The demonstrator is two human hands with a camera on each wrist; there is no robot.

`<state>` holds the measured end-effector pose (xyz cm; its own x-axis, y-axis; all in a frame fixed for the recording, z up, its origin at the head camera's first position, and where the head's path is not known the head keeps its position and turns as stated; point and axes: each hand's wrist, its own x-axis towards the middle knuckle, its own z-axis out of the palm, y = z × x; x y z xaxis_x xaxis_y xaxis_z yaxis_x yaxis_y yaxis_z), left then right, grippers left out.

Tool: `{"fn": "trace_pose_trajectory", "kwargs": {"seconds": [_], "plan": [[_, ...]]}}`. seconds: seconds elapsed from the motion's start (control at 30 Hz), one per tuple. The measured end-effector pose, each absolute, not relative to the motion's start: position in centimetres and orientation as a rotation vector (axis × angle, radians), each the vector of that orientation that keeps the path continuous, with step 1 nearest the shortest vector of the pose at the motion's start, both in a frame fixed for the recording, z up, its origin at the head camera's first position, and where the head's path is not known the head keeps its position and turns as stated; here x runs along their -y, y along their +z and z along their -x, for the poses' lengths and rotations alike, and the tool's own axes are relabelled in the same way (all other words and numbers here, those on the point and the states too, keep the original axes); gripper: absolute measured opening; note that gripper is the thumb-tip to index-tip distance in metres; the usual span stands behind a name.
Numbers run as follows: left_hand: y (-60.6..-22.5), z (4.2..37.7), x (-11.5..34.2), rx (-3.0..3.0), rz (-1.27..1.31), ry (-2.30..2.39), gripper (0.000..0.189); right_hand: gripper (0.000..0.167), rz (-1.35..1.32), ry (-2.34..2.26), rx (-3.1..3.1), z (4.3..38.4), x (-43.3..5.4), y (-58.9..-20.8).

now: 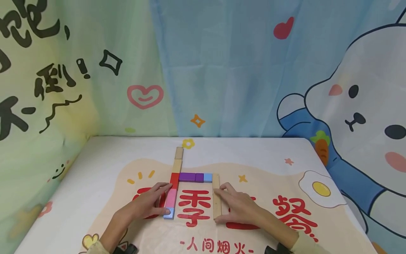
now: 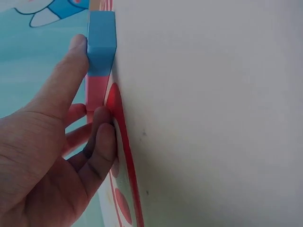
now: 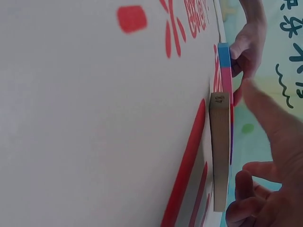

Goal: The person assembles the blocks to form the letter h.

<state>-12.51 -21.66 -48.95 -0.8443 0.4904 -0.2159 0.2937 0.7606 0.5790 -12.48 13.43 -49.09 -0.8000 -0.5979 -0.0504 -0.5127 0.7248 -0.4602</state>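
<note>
A column of blocks runs up the middle of the table in the head view: a light blue block [image 1: 169, 213] at the near end, then a pink block [image 1: 171, 198], a red block [image 1: 174, 179] and pale wooden blocks [image 1: 177, 164]. Purple blocks [image 1: 188, 177] and another light blue block [image 1: 207, 177] bridge across to a long wooden block [image 1: 216, 201]. My left hand [image 1: 146, 201] touches the near light blue block with its straight thumb; its forefinger reaches the red one. My right hand [image 1: 239, 205] holds the long wooden block, thumb at its near end, forefinger farther up.
The white tablecloth [image 1: 111, 151] carries red lettering and a printed egg. A patterned curtain [image 1: 222, 70] hangs behind the table, with a cartoon animal at the right. Black straps [image 1: 125, 248] show at the wrists.
</note>
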Motion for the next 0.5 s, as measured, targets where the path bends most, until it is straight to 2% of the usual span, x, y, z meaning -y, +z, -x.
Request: {"fn": "trace_pose_trajectory", "kwargs": {"seconds": [0.5], "plan": [[-48.52, 12.21, 22.09, -2.553, -0.563, 0.855, 0.086, 0.062, 0.735, -0.797, -2.834, 13.02, -13.91, -49.35]]}}
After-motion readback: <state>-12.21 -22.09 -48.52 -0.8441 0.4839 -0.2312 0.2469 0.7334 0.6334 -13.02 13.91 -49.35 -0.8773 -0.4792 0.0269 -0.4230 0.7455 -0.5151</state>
